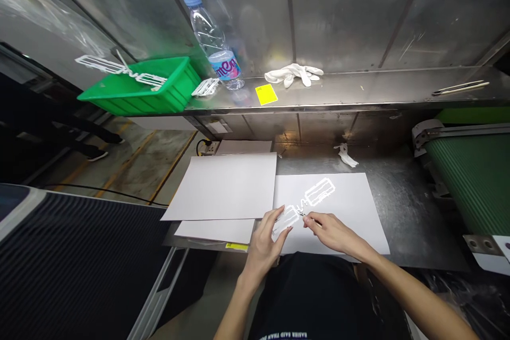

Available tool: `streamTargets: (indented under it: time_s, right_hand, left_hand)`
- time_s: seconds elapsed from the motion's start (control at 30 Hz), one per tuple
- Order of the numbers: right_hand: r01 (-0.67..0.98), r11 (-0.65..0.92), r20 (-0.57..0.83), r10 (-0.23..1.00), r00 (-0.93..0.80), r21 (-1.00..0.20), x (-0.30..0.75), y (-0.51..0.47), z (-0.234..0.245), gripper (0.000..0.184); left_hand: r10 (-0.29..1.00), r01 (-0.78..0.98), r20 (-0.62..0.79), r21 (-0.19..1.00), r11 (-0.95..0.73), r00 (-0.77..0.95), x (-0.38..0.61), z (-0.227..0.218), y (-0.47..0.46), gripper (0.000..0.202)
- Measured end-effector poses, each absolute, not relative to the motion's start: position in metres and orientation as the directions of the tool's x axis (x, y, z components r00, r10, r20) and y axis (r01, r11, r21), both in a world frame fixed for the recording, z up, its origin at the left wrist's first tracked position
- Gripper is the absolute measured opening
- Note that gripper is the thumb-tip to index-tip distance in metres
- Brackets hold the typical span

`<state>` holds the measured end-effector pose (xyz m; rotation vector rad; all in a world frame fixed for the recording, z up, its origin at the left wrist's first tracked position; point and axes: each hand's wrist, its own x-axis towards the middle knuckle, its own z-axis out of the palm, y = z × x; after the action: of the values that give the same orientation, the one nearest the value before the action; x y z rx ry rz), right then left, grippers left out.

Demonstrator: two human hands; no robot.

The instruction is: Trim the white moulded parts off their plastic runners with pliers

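Note:
A white moulded plastic piece (314, 195) with two rectangular frames joined by a thin runner lies on a white sheet (358, 207) on the metal bench. My left hand (266, 239) rests its fingers on the nearer frame, holding it down. My right hand (330, 229) is closed in a pinch on a small thin tool (303, 214) whose tip meets the runner between the frames.
Stacked white sheets (223, 186) lie to the left. On the shelf above stand a green bin (139, 87) with white plastic frames, a water bottle (215, 45), a yellow note (266, 94), a white glove (294, 73). A green conveyor (474, 175) runs at right.

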<state>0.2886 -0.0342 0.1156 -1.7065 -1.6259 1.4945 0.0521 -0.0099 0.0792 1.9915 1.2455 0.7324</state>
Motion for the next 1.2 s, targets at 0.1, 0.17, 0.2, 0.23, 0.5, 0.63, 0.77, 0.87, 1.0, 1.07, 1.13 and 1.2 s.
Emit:
streamTargets:
  time_s: [0.1,0.17,0.2,0.23,0.5,0.63,0.77,0.87,1.0,1.07,1.13,1.2]
  right_hand:
    - [0.529,-0.274,-0.427,0.884,-0.19,-0.803,0.291,-0.035,0.109,0.066]
    - [0.549,-0.275,-0.429,0.886,-0.175,-0.79,0.293,-0.034,0.101,0.067]
    - [0.562,-0.279,-0.437,0.884,-0.166,-0.778,0.294,-0.034,0.096,0.067]
    - [0.578,-0.284,-0.445,0.882,-0.156,-0.765,0.295,-0.034,0.09,0.066]
    - [0.628,-0.258,-0.398,0.913,-0.091,-0.735,0.302,-0.041,0.049,0.055]
    - [0.658,-0.23,-0.335,0.942,-0.035,-0.717,0.299,-0.041,0.037,0.046]
    - [0.696,-0.196,-0.254,0.967,0.02,-0.691,0.309,-0.036,0.03,0.033]
    - [0.733,-0.177,-0.196,0.979,0.06,-0.657,0.324,-0.032,0.022,0.02]
    - [0.769,-0.112,-0.24,0.969,-0.056,-0.629,0.334,-0.034,-0.001,0.031]
    - [0.785,-0.097,-0.273,0.957,-0.094,-0.612,0.331,-0.038,-0.015,0.035]
    - [0.795,-0.108,-0.286,0.954,-0.086,-0.597,0.326,-0.043,-0.029,0.034]
    - [0.787,-0.125,-0.278,0.959,-0.062,-0.605,0.324,-0.047,-0.039,0.031]
  left_hand:
    - [0.916,0.529,0.082,0.795,-0.299,0.394,0.055,0.071,-0.009,0.047]
    - [0.913,0.515,0.058,0.811,-0.278,0.403,0.058,0.059,-0.007,0.047]
    - [0.913,0.511,0.041,0.818,-0.264,0.405,0.06,0.052,-0.006,0.047]
    - [0.913,0.51,0.024,0.824,-0.249,0.407,0.062,0.044,-0.005,0.046]
    - [0.898,0.525,-0.028,0.819,-0.231,0.439,0.074,0.003,-0.004,0.047]
    - [0.917,0.548,-0.053,0.815,-0.189,0.396,0.071,-0.009,-0.001,0.049]
    - [0.971,0.595,-0.071,0.8,-0.081,0.228,0.059,-0.021,0.005,0.061]
    - [0.982,0.62,-0.087,0.784,-0.036,0.166,0.05,-0.022,0.008,0.072]
    - [0.978,0.606,-0.122,0.795,-0.004,0.166,0.049,-0.018,0.008,0.06]
    - [0.979,0.594,-0.133,0.804,0.015,0.157,0.052,-0.016,0.006,0.057]
    - [0.979,0.574,-0.143,0.818,0.036,0.144,0.054,-0.014,0.005,0.057]
    - [0.98,0.545,-0.153,0.836,0.06,0.128,0.055,-0.012,0.003,0.058]
